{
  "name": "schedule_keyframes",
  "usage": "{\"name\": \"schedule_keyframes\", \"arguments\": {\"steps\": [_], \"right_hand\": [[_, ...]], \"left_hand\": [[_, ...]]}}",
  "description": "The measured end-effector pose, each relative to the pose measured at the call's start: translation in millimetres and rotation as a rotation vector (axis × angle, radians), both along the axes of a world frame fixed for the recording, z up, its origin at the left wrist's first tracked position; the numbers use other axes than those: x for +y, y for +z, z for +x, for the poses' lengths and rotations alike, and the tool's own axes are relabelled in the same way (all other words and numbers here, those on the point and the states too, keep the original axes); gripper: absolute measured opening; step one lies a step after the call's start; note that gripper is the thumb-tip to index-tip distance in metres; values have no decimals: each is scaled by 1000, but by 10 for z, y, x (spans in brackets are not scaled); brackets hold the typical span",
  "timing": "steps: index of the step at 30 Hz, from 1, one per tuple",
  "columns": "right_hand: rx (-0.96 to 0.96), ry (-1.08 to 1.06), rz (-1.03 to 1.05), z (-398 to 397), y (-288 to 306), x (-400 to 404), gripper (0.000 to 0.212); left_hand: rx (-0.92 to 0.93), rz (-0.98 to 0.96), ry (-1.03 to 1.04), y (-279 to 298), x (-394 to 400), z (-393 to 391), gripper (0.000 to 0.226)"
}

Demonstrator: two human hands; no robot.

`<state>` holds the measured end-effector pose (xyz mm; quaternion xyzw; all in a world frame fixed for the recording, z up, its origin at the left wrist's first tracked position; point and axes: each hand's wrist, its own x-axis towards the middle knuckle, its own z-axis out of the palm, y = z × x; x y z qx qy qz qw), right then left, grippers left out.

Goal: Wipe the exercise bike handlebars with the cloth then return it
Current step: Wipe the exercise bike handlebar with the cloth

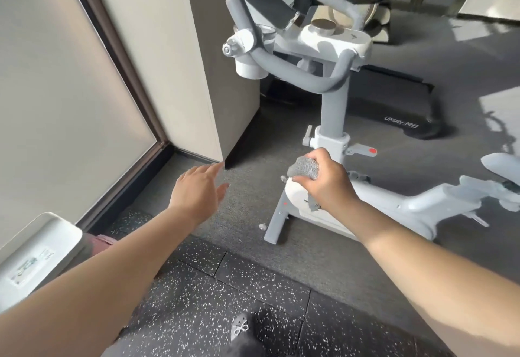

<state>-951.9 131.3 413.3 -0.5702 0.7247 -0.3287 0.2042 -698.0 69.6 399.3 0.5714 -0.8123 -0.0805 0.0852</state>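
The exercise bike (332, 143) stands on the grey carpet ahead of me, its grey handlebars (306, 75) curving above my 2 hands. My left hand (197, 190) reaches forward, fingers straight, holding nothing. My right hand (323, 179) clutches the bunched grey cloth (305, 169) low by the bike's frame.

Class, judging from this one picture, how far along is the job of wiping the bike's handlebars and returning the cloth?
Done: the cloth is picked up, bunched in the right hand. In hand: that hand sits low, beside the bike's post, with the left hand open and empty. Left: the grey handlebars above are untouched, so wiping and returning the cloth both remain.
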Motion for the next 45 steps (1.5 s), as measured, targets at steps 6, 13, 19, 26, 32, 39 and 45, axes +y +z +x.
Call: {"name": "schedule_keyframes", "arguments": {"steps": [6,13,19,26,32,39,45], "right_hand": [[-57,11,-149,-195,413,-432,48],[-62,79,-286,-367,954,-1136,50],[-54,125,-360,-482,1205,-1640,49],[-80,327,-418,-528,1435,-2238,47],[-124,513,-512,-344,1757,-2849,46],[-110,720,-635,-137,1754,-3293,22],[-189,907,-545,-418,1386,-3152,19]], "left_hand": [[333,-97,-4,372,-472,-302,57],[622,-199,18,800,-1121,-595,65],[612,-254,4,1082,-1600,-728,65],[641,-259,128,1274,-1773,-759,30],[579,-291,295,1398,-1778,-872,13],[532,-272,502,1494,-1791,-1021,9],[558,-262,594,1508,-1776,-1098,9]]}}
